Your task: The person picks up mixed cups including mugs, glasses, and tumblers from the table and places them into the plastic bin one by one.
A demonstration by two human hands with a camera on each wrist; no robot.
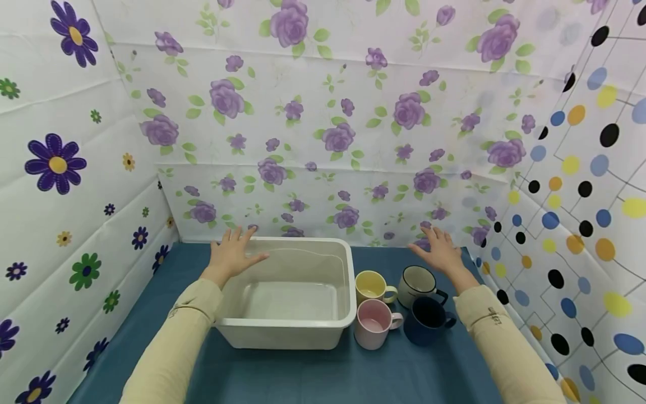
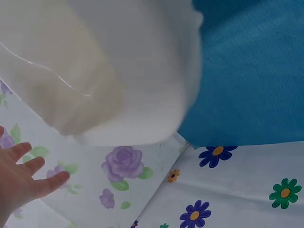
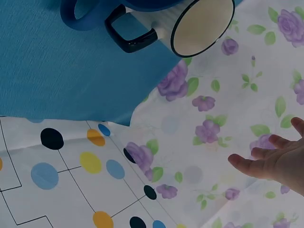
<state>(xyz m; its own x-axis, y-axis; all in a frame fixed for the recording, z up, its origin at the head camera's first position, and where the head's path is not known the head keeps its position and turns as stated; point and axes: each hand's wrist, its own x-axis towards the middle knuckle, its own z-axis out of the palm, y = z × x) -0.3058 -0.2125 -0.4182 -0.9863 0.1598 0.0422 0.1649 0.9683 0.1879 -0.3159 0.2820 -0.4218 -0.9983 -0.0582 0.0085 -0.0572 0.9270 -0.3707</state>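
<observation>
My left hand [image 1: 229,257] hovers over the left rim of a white plastic basin [image 1: 285,322], its fingers spread and holding nothing. The basin's inside is bare. My right hand [image 1: 440,252], also with spread fingers and nothing in it, is raised above and behind the mugs at the right. Four mugs stand close together beside the basin: a yellow mug [image 1: 370,286], a pink mug [image 1: 372,325], a cream mug with a black rim [image 1: 416,286] and a dark blue mug [image 1: 424,322]. The cream mug [image 3: 202,28] lies nearest my right hand [image 3: 280,161] in the right wrist view.
A blue cloth [image 1: 282,379] covers the table. Behind it hangs a sheet with purple roses [image 1: 338,137]. Flowered fabric [image 1: 55,224] walls the left side, and dotted fabric [image 1: 570,241] the right.
</observation>
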